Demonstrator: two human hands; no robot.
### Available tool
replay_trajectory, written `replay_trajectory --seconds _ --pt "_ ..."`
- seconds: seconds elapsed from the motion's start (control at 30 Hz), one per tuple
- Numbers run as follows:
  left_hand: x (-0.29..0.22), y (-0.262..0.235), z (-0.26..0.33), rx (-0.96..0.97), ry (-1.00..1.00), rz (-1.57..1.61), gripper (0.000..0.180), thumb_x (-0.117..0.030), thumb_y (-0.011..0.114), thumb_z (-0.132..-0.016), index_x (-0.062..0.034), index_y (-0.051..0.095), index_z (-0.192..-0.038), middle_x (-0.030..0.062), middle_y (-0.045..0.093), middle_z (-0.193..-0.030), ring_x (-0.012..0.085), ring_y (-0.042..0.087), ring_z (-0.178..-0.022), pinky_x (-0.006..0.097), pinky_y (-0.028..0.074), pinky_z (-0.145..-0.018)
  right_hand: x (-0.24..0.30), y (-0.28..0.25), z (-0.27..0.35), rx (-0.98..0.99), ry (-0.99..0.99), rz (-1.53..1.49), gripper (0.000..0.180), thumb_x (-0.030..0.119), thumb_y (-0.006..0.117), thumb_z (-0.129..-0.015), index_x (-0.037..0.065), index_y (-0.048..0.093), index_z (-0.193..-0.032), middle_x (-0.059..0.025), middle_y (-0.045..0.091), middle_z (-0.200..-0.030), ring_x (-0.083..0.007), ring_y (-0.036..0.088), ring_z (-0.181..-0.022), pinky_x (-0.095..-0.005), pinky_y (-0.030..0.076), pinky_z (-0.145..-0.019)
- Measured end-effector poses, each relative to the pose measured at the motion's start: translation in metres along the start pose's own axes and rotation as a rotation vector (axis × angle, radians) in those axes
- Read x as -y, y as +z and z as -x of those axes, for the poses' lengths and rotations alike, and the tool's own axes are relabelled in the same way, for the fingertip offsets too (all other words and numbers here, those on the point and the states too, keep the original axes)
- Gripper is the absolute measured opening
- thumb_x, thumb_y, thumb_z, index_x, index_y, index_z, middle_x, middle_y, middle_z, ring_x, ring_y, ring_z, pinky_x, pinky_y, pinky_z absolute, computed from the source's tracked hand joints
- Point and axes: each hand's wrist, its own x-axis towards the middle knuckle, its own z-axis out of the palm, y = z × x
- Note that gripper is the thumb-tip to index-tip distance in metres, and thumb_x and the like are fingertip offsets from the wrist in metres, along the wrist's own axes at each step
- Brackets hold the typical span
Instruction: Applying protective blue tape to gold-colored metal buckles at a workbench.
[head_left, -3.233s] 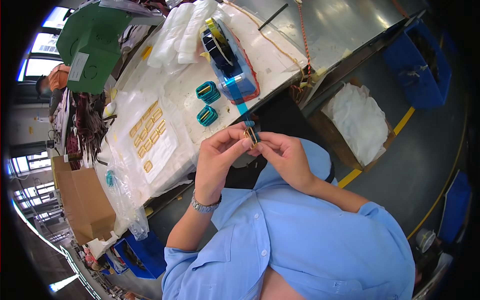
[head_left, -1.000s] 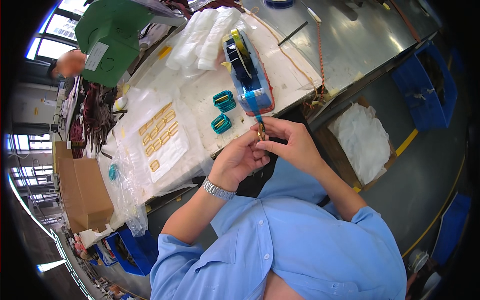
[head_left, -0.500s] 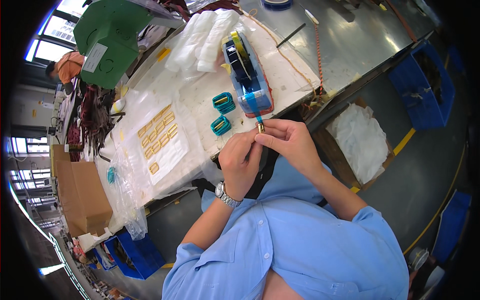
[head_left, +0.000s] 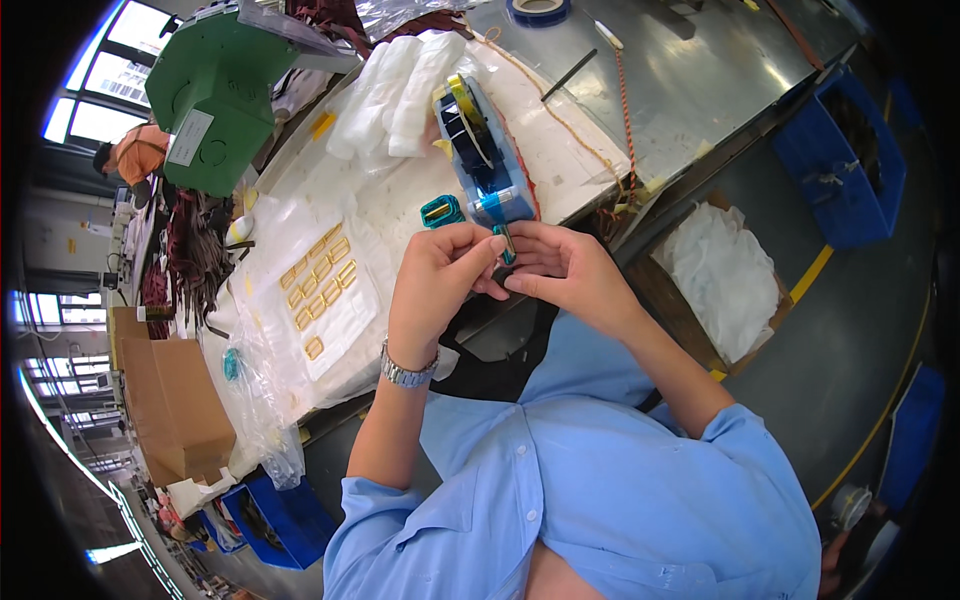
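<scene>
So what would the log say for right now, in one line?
left hand: pinching small part | right hand: pinching same part with blue tape strip | tape dispenser: just behind hands | table: steel

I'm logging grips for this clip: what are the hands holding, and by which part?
Both hands, left hand and right hand, pinch a small part at its sides, with blue tape on it.

Tape dispenser [head_left: 480, 150] behind both hands [head_left: 500, 270]
</scene>
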Motion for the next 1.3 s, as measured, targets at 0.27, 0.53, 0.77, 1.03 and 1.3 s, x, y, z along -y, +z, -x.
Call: replay_trajectory --seconds 0.27,0.53,0.77,1.03,1.3 --pt "-0.011 -0.008 -0.007 0.078 -0.125 0.144 0.025 -0.019 0.072 -0.108 0.0033 0.074 -0.098 -0.0017 0.059 -0.073 0.0077 0.061 -0.064 0.03 0.066 -0.063 0.009 -0.002 -0.013 0.073 -0.038 -0.129 0.055 -0.001 0.078 -0.099 -0.009 0.058 -0.149 -0.0134 0.078 -0.127 -0.0149 0.075 -0.113 -0.029 0.06 -0.1" --pt "-0.013 -0.023 -0.018 0.175 -0.376 0.428 0.023 -0.021 0.072 -0.107 -0.0007 0.073 -0.097 -0.0006 0.06 -0.071 0.0105 0.063 -0.06 0.036 0.069 -0.07 0.012 0.008 -0.009 -0.048 -0.016 -0.068 0.048 0.004 0.078 -0.101 -0.01 0.062 -0.144 -0.0134 0.08 -0.122 -0.0125 0.076 -0.109 -0.0267 0.061 -0.093" --pt "-0.02 -0.027 -0.025 0.157 -0.472 0.494 0.022 -0.019 0.072 -0.107 0.0 0.069 -0.096 0.0003 0.064 -0.073 0.0131 0.067 -0.063 0.038 0.07 -0.073 0.01 0.017 -0.013 -0.12 -0.055 -0.163 0.04 0.012 0.082 -0.1 -0.01 0.071 -0.131 -0.0123 0.084 -0.108 -0.0102 0.077 -0.094 -0.0253 0.062 -0.085" --pt "-0.024 -0.013 -0.018 0.009 -0.513 0.6 0.015 -0.015 0.073 -0.106 0.0002 0.069 -0.106 -0.0028 0.062 -0.074 0.0083 0.062 -0.061 0.036 0.071 -0.079 0.002 0.02 -0.016 -0.217 -0.165 -0.101 0.033 0.014 0.085 -0.097 -0.01 0.078 -0.118 -0.012 0.085 -0.101 -0.0065 0.075 -0.092 -0.0226 0.059 -0.081" --pt "0.02 0.006 -0.007 0.062 -0.517 0.603 0.022 -0.019 0.073 -0.108 0.0013 0.069 -0.102 0.0 0.064 -0.078 0.0115 0.069 -0.069 0.037 0.07 -0.077 -0.022 0.004 0.015 -0.227 -0.038 0.028 0.041 0.009 0.085 -0.097 -0.011 0.071 -0.13 -0.0145 0.082 -0.113 -0.0112 0.076 -0.1 -0.0258 0.061 -0.088"
